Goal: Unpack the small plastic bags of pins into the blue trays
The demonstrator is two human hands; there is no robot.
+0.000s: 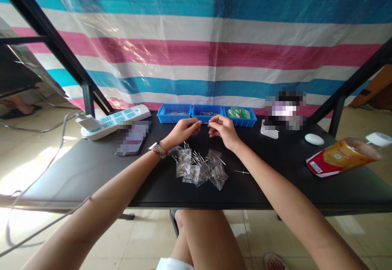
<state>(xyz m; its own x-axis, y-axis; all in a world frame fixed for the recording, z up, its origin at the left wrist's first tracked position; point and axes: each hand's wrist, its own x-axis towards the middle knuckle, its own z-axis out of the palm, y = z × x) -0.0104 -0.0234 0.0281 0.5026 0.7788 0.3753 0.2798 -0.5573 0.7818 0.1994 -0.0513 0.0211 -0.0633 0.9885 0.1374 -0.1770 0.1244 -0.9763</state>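
Note:
My left hand (184,129), with a patterned watch band at the wrist, is closed in a pinch in front of the blue bins. Facing it, my right hand (226,130) pinches too, its fingertips a short gap away. A tiny, thin, pale piece shows between the two hands at the right fingertips; its kind is too small to tell. Whatever the left fingers hold is hidden. Below the hands lie loose metal pins (199,157) resembling blind rivets, among several small clear plastic packets (202,174) with brownish pieces inside. One single rivet-like pin (241,172) lies near my right forearm.
Three blue bins stand at the back: left (159,117), middle holding metal pins (207,113), right holding green packets (239,112). A power strip (118,120) and phone (133,138) lie left. A white case (269,131), white mouse (314,139) and drink bottle (339,156) are right.

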